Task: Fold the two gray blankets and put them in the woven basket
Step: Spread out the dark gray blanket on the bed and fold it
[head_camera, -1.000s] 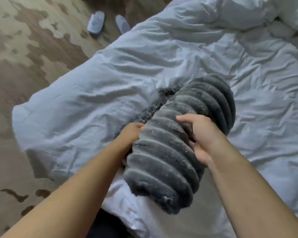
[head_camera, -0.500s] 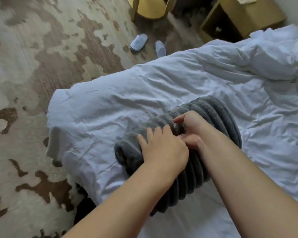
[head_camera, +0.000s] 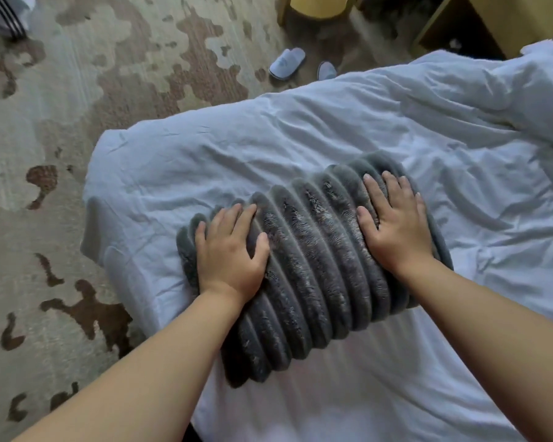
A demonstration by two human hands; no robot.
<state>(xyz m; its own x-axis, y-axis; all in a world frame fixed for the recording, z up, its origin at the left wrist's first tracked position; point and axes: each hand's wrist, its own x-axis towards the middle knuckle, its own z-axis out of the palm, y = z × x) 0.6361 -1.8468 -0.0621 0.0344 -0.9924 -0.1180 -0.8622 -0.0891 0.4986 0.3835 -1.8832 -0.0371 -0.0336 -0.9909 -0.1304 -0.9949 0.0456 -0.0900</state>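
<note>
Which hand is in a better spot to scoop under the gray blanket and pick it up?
Probably left. The left hand lies flat at the gray blanket's end beside the bed's edge, fingertips nearly at its rim. The right hand lies flat farther in.

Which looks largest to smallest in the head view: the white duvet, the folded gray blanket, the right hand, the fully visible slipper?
1. white duvet
2. gray blanket
3. right hand
4. slipper, though it lies farther off on the carpet, so its smaller look against the hand may be distance only.
</note>
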